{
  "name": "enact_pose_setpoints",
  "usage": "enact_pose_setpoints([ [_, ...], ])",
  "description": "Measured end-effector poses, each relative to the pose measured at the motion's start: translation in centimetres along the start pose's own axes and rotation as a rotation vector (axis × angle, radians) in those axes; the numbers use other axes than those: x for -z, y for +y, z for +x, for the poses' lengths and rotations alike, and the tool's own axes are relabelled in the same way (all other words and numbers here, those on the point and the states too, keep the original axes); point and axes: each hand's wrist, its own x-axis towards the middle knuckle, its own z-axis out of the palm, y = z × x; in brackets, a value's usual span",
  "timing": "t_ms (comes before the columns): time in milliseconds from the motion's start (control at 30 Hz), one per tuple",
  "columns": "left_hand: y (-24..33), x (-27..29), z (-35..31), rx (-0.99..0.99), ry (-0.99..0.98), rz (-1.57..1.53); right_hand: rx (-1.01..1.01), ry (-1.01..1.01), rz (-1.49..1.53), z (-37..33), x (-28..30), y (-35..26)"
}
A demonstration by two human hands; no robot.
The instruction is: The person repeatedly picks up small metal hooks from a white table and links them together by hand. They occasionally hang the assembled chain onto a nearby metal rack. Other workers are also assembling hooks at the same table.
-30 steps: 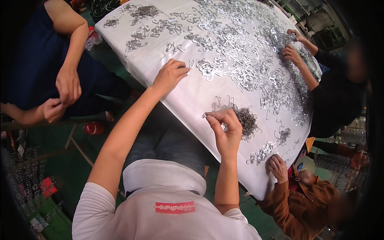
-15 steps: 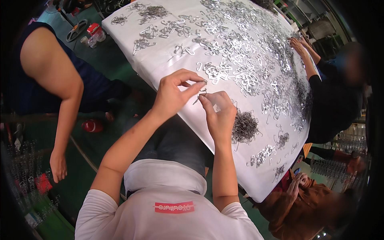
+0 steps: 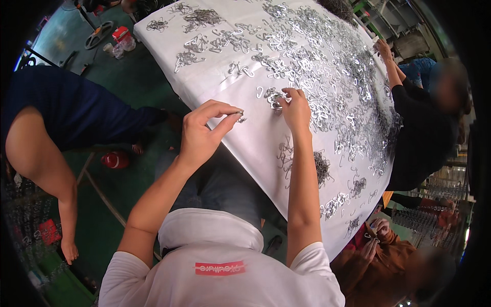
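Hook [image 3: 240,118], metal, in left hand [image 3: 203,132]: thumb and forefinger closed on it in a narrow pinch, above the near edge of the counter [image 3: 258,153]. Whether it is one piece or several linked is too small to tell. Right hand [image 3: 297,113] is farther to the right, thumb and forefinger slightly apart at the right side of a small pile [image 3: 271,100] of bright hooks. Cannot tell whether the fingertips grip a piece.

Counter has a white cover. Dark heap [image 3: 321,169] of hooks lies just right of the right forearm, partly hidden by it; loose hooks [image 3: 284,155] show just left of the same forearm. Bright cluster [image 3: 335,205] lies nearer, toward the right. Main spread [image 3: 327,77] of hooks covers much of the far and right parts; smaller groups lie far left.

Others: worker in black [image 3: 424,135] at right, a hand at the far right edge; worker in brown [image 3: 383,263] at near right, both hands together around a small metal piece; worker in navy [image 3: 76,110] at left, one arm hanging down. Red container [image 3: 115,159] on the floor, left.
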Motion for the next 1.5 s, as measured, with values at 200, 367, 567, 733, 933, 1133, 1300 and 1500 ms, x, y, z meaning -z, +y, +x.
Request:
enact_pose_setpoints([
  [200,0.3,1.5,-1.1,0.103,0.042,-0.051,0.172,-0.032,0.157,4.0,1.2,0.1],
  [367,0.2,1.8,-2.0,0.042,0.031,0.027,0.047,-0.208,0.070,6.3,2.4,1.1],
  [567,0.1,1.9,-2.9,0.069,0.045,0.008,0.011,-0.232,-0.112,6.6,2.0,2.9],
  [733,0.4,1.7,-3.4,0.090,0.012,-0.012,0.165,-0.305,-0.014,5.6,-0.7,1.3],
  [933,0.8,2.1,-3.9,0.027,0.000,0.025,0.137,-0.366,0.205,6.5,0.3,0.5],
  [1133,1.1,1.7,-4.3,0.055,0.018,-0.018,0.253,-0.438,-0.050,5.4,-0.7,0.0],
  [1300,1.0,2.2,-4.6,0.032,0.031,0.002,0.176,-0.496,0.211,5.8,-0.1,-0.5],
  [1500,0.7,2.2,-4.7,0.022,0.024,0.006,0.027,-0.497,0.389,6.3,1.4,-1.2],
])
